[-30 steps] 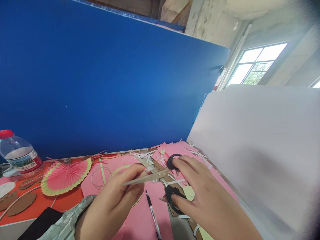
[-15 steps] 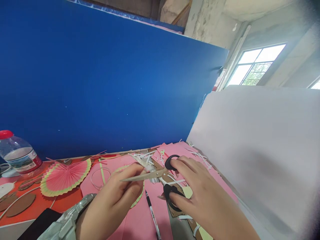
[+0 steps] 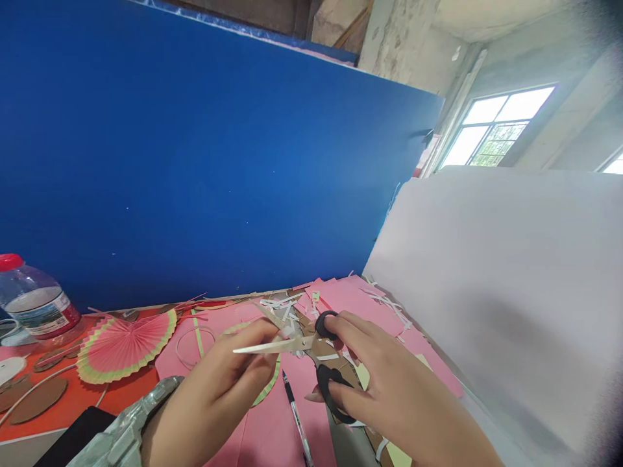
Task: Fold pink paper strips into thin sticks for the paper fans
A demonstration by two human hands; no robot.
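My right hand (image 3: 384,370) grips the scissors (image 3: 304,345), fingers in the black handle loops. The metal blades are spread apart and point left. One blade crosses in front of the fingertips of my left hand (image 3: 233,373), and the other passes behind them. My left thumb and fingers are pinched together. A small whitish bit shows by those fingertips, between the blades, but what it is stays unclear. Beneath my hands lie pink paper sheets (image 3: 272,425) and a pen (image 3: 296,418) with a black grip. A round piece with a yellow-green edge is partly hidden behind my left hand.
On the left are a pleated pink paper fan (image 3: 129,347) with a yellow-green edge, a red-capped plastic bottle (image 3: 39,301), brown discs (image 3: 39,400) and a black phone-like slab (image 3: 73,438). White paper scraps (image 3: 285,303) lie behind my hands. A blue panel (image 3: 219,162) and a white panel (image 3: 511,272) rise around the table.
My right hand and the scissor handles have shifted slightly left and down. The blades have turned a little, while my left hand has stayed nearly in place.
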